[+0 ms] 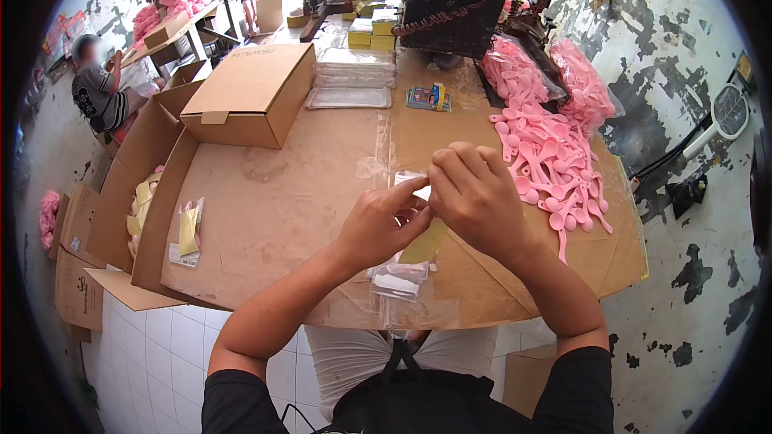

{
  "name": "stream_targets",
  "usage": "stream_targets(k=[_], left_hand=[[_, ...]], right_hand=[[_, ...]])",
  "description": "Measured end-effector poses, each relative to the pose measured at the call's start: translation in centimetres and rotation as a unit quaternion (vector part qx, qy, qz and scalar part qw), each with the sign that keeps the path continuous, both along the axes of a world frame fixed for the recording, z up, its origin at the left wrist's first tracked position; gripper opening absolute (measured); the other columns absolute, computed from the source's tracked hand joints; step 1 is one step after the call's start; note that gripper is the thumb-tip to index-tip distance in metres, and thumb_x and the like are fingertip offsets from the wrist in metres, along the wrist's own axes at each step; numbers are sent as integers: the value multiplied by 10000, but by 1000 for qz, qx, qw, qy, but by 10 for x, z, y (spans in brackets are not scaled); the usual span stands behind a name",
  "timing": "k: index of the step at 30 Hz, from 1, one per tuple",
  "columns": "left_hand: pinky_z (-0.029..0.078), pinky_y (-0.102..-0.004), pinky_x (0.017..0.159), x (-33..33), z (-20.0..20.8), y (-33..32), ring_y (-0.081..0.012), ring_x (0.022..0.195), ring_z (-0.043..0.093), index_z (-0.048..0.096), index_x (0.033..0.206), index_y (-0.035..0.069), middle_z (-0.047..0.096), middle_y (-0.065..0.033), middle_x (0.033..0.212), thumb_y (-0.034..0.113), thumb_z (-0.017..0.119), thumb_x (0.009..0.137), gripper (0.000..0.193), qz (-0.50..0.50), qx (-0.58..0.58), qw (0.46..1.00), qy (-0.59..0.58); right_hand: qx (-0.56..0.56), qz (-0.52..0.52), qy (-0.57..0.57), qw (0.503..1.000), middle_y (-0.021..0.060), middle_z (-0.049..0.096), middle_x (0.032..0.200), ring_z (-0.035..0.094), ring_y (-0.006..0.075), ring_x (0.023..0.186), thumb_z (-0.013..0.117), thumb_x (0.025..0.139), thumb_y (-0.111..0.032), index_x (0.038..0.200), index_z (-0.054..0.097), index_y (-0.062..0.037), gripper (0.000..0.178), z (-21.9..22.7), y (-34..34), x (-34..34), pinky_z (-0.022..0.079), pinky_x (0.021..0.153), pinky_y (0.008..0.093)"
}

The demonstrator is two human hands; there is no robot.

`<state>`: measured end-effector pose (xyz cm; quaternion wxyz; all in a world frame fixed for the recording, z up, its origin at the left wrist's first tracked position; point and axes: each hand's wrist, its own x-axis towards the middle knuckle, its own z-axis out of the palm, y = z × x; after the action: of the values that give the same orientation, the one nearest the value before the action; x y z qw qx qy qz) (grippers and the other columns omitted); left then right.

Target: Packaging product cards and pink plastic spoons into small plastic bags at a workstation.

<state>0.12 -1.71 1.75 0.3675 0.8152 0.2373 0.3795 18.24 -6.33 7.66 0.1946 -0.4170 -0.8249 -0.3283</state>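
Note:
My left hand (384, 226) and my right hand (476, 199) meet over the near middle of the table, fingers pinched together. Between them is a small clear plastic packet with a yellow card (423, 244) in its lower part and a white part at its top. My right fingers hide much of its upper edge. Just below lie clear plastic bags with white labels (396, 284), close to the table's front edge. To the right spreads a pile of pink plastic spoons (555, 164). A finished-looking packet with a yellow card (188, 229) lies at the left.
A closed cardboard box (249, 92) stands at the back left, beside an open carton (153, 201) holding yellow-carded packets. Behind are stacked clear bags (351, 84), colourful cards (428, 98) and a black machine (450, 4). Another person (100, 84) sits far left.

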Motion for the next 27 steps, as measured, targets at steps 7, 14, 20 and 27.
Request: stream_targets(k=[7,14,20,27], left_hand=[[567,-276,833,-2,7,4,-137,919,720,561,1337,-13,762,-122,1002,76,633,973,382,-67,-147,985,-56],[520,-262,940,6,8,15,-121,1053,674,536,1354,-32,743,-149,1085,121,608,1006,387,-84,-272,952,-113],[529,-258,926,0,2,18,-131,1051,679,514,1368,-49,741,-156,1087,128,613,1005,415,-79,-275,950,-122],[546,-268,906,-1,-5,19,-138,1048,681,520,1358,-45,742,-154,1079,129,636,993,420,-52,-266,956,-117]], right_hand=[[-259,12,517,816,13,520,818,510,103,754,568,916,-115,909,581,-23,94,18,6,72,413,652,288],[9,-332,471,817,82,637,840,651,175,758,629,915,-112,1187,620,-40,281,-39,-110,384,518,685,300],[47,-548,223,805,154,684,1081,667,290,925,607,902,-51,1311,600,-50,410,-33,-128,301,522,808,381],[-351,37,458,816,42,666,1011,607,120,878,694,911,-113,1270,621,-55,371,-31,-28,81,497,774,281]])
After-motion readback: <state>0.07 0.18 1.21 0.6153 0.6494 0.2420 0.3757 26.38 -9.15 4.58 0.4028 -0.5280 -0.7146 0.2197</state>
